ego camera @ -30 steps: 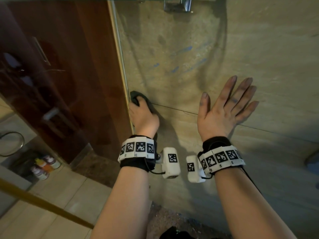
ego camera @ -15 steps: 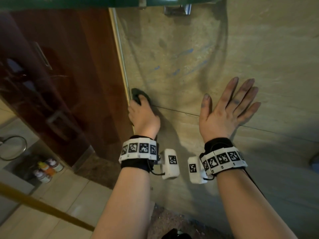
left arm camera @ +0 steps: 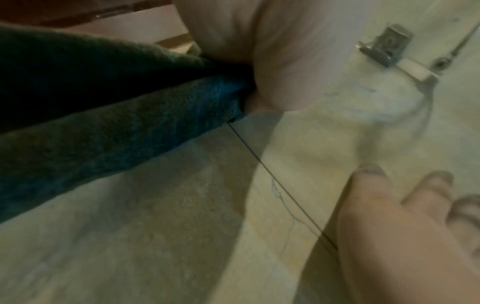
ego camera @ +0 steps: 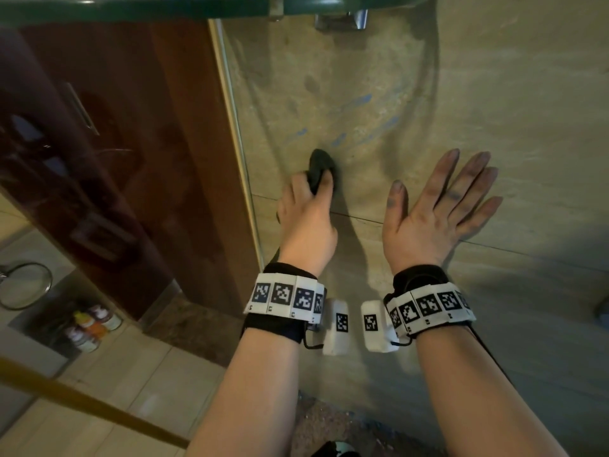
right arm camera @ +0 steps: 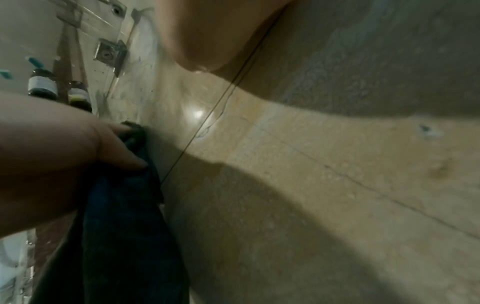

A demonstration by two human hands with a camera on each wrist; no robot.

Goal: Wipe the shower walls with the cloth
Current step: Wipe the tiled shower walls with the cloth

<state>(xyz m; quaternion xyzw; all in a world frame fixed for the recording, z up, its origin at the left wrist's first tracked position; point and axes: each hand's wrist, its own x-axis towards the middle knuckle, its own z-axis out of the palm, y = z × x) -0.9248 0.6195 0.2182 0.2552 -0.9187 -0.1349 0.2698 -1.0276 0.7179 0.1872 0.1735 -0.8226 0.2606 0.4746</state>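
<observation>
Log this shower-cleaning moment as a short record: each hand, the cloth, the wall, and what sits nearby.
left hand: grips the cloth, by the glass edge
right hand: flat on the wall, fingers spread and smudged dark
cloth: dark, bunched, against the wall
wall: beige stone tile, blue streaks above the cloth
glass panel: left of the wall
bottles: on the floor, lower left

Left hand point(right arm camera: 78, 148) gripped dark cloth point(right arm camera: 124, 226) against beige shower wall point(right arm camera: 324, 185); grout line point(right arm camera: 207, 117) ran diagonally; bottles point(right arm camera: 43, 86) behind glass, upper left.
</observation>
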